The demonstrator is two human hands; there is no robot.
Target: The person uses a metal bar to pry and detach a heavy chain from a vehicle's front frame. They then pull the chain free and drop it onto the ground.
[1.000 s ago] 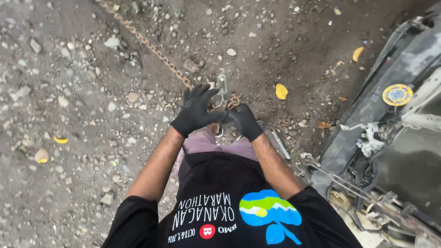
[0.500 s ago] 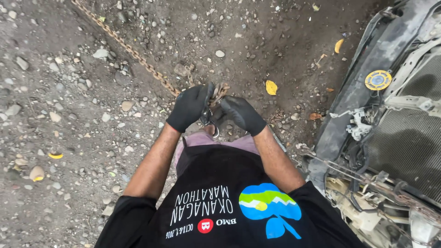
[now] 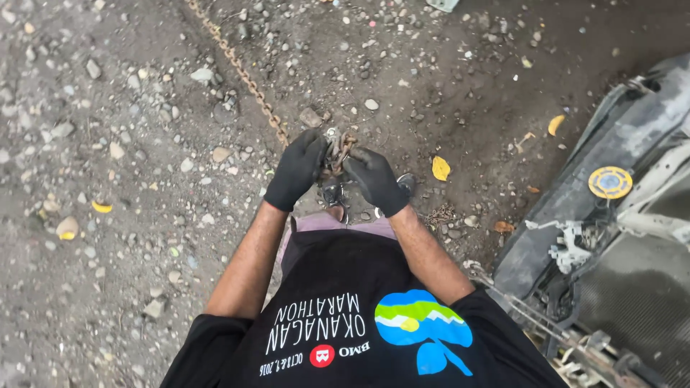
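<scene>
Black-gloved left hand (image 3: pixel 296 171) and right hand (image 3: pixel 375 181) both closed on rusty metal chain (image 3: pixel 244 75), apparently its end fitting, open gravel ground (image 3: pixel 108 215) leftward, dismantled grey car front (image 3: pixel 618 237) close at right edge

Both black-gloved hands, the left hand (image 3: pixel 297 169) and right hand (image 3: pixel 375 180), grip the end of a rusty chain (image 3: pixel 241 73) stretching across gravel ground (image 3: pixel 108 179), beside a stripped car front (image 3: pixel 618 237).
</scene>
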